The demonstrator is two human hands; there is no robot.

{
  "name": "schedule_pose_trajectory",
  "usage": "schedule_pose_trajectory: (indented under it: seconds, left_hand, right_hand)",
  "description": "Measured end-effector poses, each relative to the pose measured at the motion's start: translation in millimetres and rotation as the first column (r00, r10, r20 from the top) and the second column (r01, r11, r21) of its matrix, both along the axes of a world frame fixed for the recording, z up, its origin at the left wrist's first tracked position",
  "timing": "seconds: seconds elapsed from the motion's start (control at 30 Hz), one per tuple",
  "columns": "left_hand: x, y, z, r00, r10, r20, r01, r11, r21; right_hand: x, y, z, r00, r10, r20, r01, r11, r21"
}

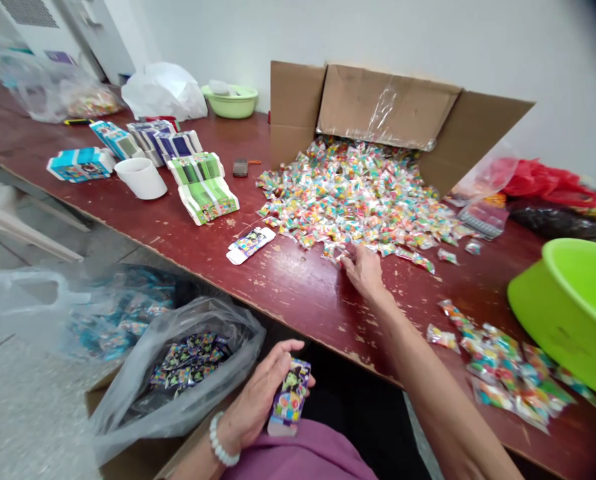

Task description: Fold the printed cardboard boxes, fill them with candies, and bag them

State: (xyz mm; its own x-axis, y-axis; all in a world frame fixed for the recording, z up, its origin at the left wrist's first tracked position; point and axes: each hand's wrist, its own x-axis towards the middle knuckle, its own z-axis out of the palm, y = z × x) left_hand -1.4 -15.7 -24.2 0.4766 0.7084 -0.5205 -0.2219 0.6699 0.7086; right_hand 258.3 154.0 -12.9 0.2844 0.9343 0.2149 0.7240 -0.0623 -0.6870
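Observation:
In my left hand (265, 383) is a small purple printed candy box (291, 395), held close to my lap with the fingers around its back. My right hand (364, 270) reaches over the table to the front edge of a big heap of wrapped candies (363, 193). Its fingertips are bent together at a candy packet (334, 250); whether they grip it is hard to make out. The heap spills from a cardboard box (388, 107) lying on its side. On the table left of my right hand lies a flat purple candy box (251, 245).
Stacks of green cartons (205, 187) and blue cartons (81, 165) stand at left, near a white roll (141, 178). A green basin (573, 307) is at right beside loose candy packets (508, 373). Below the table edge, a plastic-lined box (178, 380) holds purple packets.

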Motion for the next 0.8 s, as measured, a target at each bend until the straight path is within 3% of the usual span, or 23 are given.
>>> schedule_pose_trajectory:
  seconds: [0.1, 0.23, 0.33, 0.4, 0.47, 0.53, 0.6, 0.63, 0.67, 0.73, 0.8]
  left_hand:
    - [-11.2, -12.7, -15.5, 0.998, 0.034, -0.044, -0.036, 0.999, -0.031]
    - [-33.7, -13.3, -25.0, 0.993, 0.043, -0.111, -0.033, 0.995, 0.093]
    - [-54.5, -2.6, -24.3, 0.983, -0.023, -0.185, 0.055, 0.984, 0.168]
    - [-71.1, 8.7, -22.1, 0.956, -0.146, -0.255, 0.192, 0.967, 0.168]
    - [-88.6, 20.9, -20.1, 0.867, -0.36, -0.344, 0.42, 0.9, 0.117]
    - [-103.6, 31.1, -18.9, 0.705, -0.586, -0.399, 0.648, 0.761, 0.026]
    - [-112.7, 37.3, -17.8, 0.577, -0.719, -0.388, 0.767, 0.64, -0.045]
    - [-114.3, 39.0, -16.6, 0.568, -0.731, -0.378, 0.776, 0.629, -0.051]
    - [-113.8, 39.8, -14.5, 0.603, -0.703, -0.376, 0.75, 0.661, -0.032]
    - [-107.1, 39.8, -7.0, 0.736, -0.562, -0.377, 0.624, 0.779, 0.058]
    - [-94.4, 38.3, 4.8, 0.853, -0.407, -0.327, 0.469, 0.872, 0.138]
  right_hand:
    - [13.1, 11.2, -11.4, 0.998, -0.023, -0.064, 0.017, 0.995, -0.099]
    - [17.6, 8.3, -17.2, 0.972, -0.038, -0.232, 0.002, 0.988, -0.154]
    - [14.9, -2.2, -13.4, 0.925, -0.034, -0.378, -0.021, 0.99, -0.14]
    - [10.7, -14.5, -8.9, 0.881, -0.026, -0.472, -0.04, 0.991, -0.13]
    - [4.3, -31.8, -4.0, 0.831, -0.012, -0.557, -0.069, 0.99, -0.124]
    - [-4.9, -53.2, 0.5, 0.781, 0.01, -0.624, -0.111, 0.986, -0.123]
    - [-17.4, -77.0, 4.6, 0.704, 0.052, -0.708, -0.195, 0.973, -0.123]
    - [-24.8, -88.9, 6.6, 0.652, 0.072, -0.755, -0.248, 0.961, -0.122]
    - [-32.8, -100.2, 8.8, 0.597, 0.085, -0.798, -0.302, 0.945, -0.125]
    - [-49.2, -119.5, 13.4, 0.511, 0.094, -0.854, -0.396, 0.908, -0.137]
    - [-64.2, -133.2, 17.7, 0.504, 0.113, -0.856, -0.454, 0.878, -0.151]
